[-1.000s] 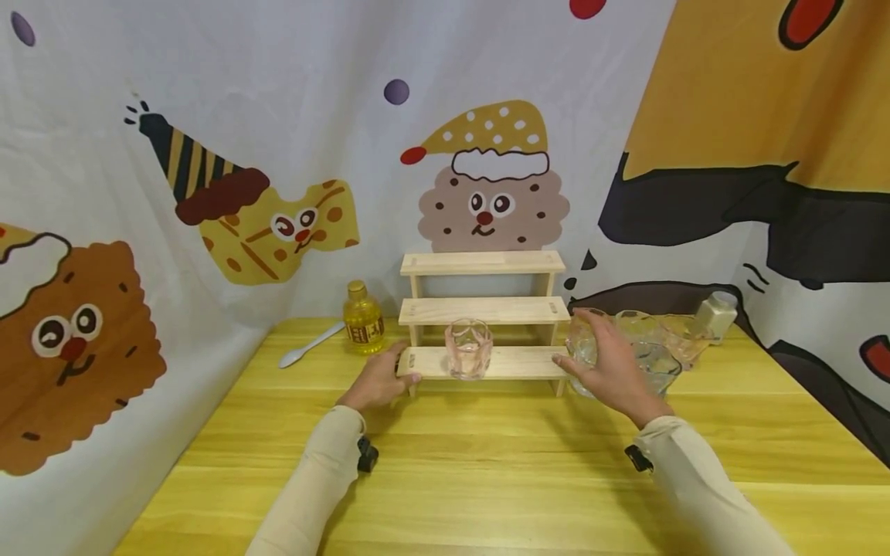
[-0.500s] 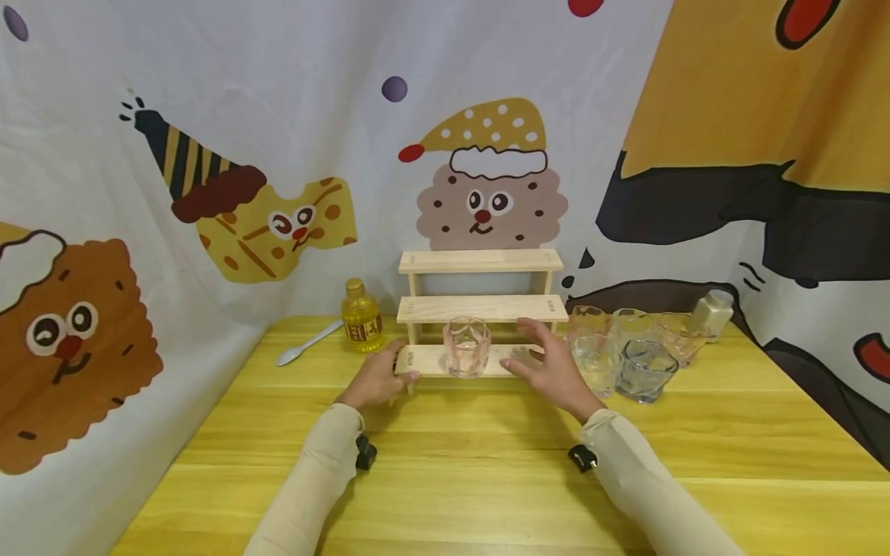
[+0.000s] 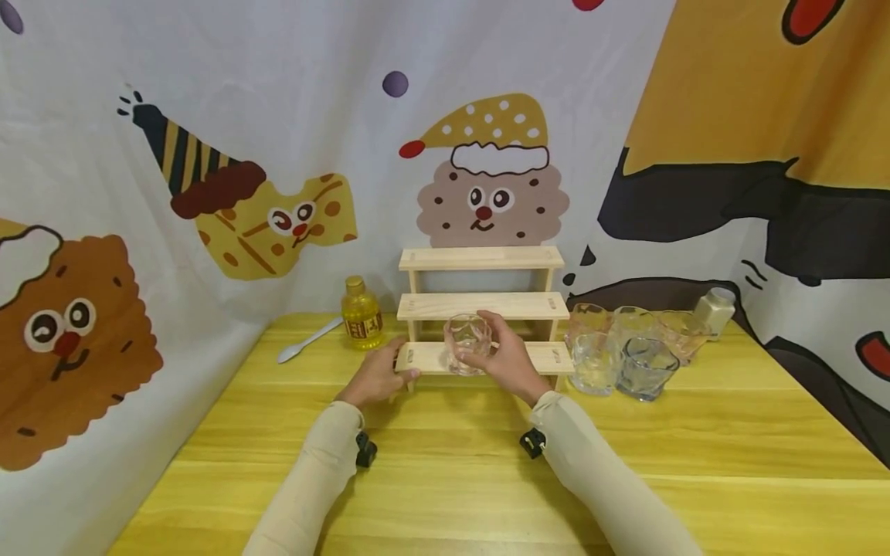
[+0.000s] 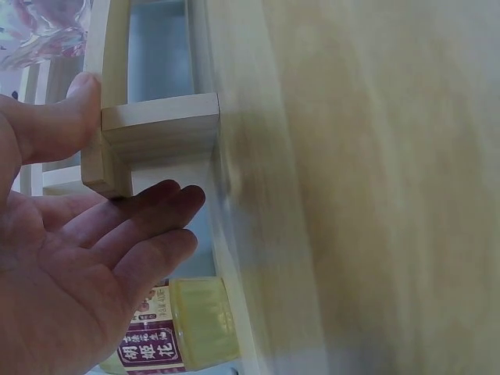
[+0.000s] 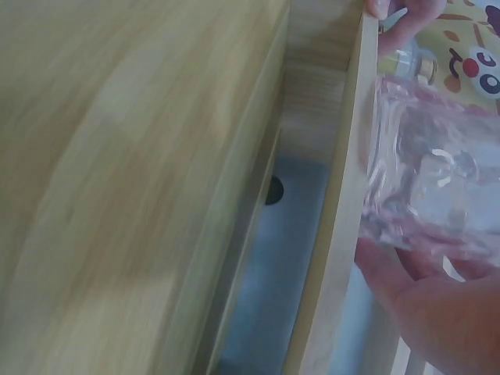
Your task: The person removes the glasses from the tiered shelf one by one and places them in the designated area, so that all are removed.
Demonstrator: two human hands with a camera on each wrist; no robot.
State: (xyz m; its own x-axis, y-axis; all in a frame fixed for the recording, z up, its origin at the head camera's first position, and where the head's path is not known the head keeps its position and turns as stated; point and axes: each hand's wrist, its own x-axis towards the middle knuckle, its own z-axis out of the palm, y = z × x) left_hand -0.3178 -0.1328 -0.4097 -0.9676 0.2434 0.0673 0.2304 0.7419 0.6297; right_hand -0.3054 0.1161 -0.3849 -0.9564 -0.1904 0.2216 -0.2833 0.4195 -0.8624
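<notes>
A three-tier wooden step shelf stands at the back of the table. On its lowest tier sits a faceted pinkish drinking glass, upright. My right hand holds this glass from the right, thumb in front and fingers behind it; the right wrist view shows fingertips against the pink glass. With my left hand I grip the left end of the lowest tier. In the left wrist view the thumb lies on the board's edge, and the other fingers reach around its end.
Several clear and tinted glasses are grouped right of the shelf, with a small white-capped jar behind them. Left of the shelf stand a yellow oil bottle and lies a white spoon. A printed cloth hangs behind.
My right hand has left the group of glasses at the right, moved left across the shelf and taken hold of the glass on the lowest tier. The left hand has stayed in place.
</notes>
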